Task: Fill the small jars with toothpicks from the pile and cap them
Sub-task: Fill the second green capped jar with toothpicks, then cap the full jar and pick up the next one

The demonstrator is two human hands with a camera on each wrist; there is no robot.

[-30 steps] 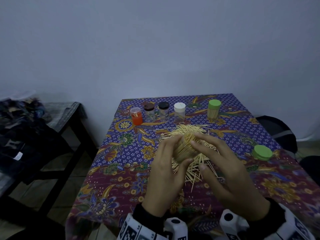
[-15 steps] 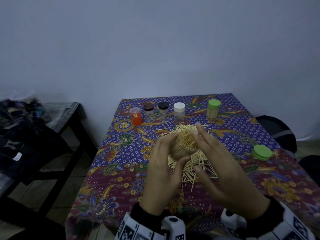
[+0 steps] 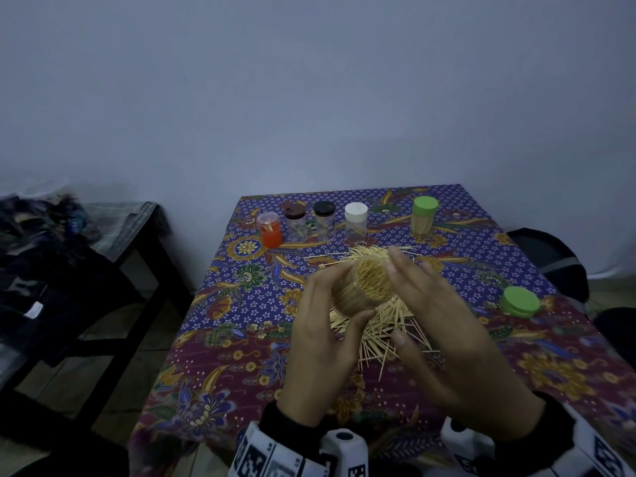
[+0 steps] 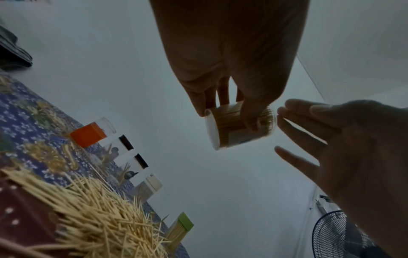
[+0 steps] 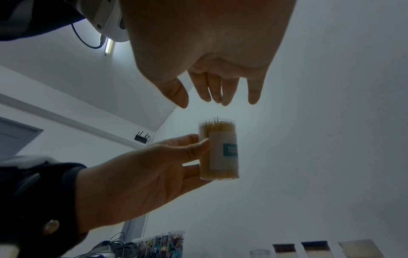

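My left hand grips a clear labelled jar packed full of toothpicks, lifted above the toothpick pile with its uncapped mouth tilted up and away from me. In the right wrist view the jar stands upright between thumb and fingers, a few tips poking above the rim. My right hand hovers beside the jar's mouth with straight fingers and holds nothing. A loose green lid lies on the cloth to the right.
At the back of the patterned tablecloth stand an orange jar, two dark-capped jars, a white-capped jar and a green-capped jar of toothpicks. A dark side table with clothes stands left.
The left hand has raised the filled jar off the pile and tipped its mouth upward. The right hand has come off the jar and straightened beside it.
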